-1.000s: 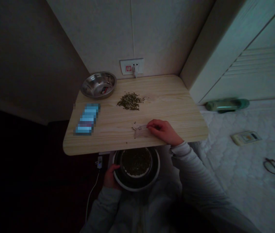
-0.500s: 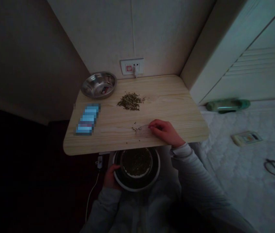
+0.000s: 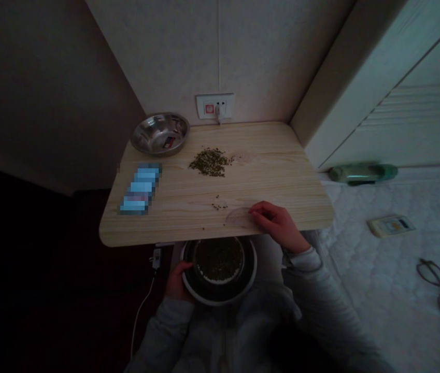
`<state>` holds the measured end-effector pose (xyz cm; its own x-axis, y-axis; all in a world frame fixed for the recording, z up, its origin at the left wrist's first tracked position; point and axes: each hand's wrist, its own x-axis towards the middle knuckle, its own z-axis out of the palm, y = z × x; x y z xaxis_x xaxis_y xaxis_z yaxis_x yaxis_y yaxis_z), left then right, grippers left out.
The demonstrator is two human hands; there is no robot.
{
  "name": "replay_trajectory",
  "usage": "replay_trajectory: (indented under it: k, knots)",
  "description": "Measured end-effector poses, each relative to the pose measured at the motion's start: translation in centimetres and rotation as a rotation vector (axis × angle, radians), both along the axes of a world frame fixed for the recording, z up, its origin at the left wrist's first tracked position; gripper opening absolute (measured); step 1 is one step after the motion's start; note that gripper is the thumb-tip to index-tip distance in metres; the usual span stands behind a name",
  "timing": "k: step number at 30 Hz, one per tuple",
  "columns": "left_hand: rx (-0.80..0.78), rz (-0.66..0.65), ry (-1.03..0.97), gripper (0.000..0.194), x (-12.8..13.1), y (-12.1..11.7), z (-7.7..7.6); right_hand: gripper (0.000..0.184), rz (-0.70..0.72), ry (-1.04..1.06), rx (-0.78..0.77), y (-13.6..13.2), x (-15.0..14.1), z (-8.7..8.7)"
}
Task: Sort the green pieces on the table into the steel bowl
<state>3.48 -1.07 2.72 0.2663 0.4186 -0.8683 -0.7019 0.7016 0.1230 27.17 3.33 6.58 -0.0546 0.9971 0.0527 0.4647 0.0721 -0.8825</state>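
Observation:
My right hand is over the table's front right edge, thumb and fingers pinching a clear, thin, rounded plastic piece that lies low over the wood. Just left of this piece are several loose dark seeds. A larger pile of greenish-brown seeds lies further back on the table. Below the front edge, my left hand grips the left side of a dark bowl with a pale rim, its thumb over the rim. Dark seed-like contents fill the bowl's middle; its underside is hidden.
On the wooden table a steel bowl stands back left, with a blurred-out phone in front. A socket is on the wall. To the right, a green bottle, a small box-like object and glasses lie on white bedding.
My right hand has moved right and slightly towards me, drawing the clear piece away from the few loose seeds. The left hand keeps its grip on the bowl.

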Motion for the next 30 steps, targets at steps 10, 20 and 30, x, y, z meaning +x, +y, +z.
replay_trajectory:
  k: [10,20,30]
  knots:
    - [0.018,0.001,0.032,0.021,0.3,0.1,0.6,0.018,0.04,-0.144,0.041,0.2,-0.2,-0.1]
    - [0.007,0.01,0.015,0.025,0.4,0.2,0.8,0.017,0.083,-0.268,0.096,0.2,-0.5,0.2]
    - [-0.005,0.014,0.053,0.023,0.4,0.3,1.4,0.018,0.172,-0.281,0.094,-0.3,-1.5,0.5]
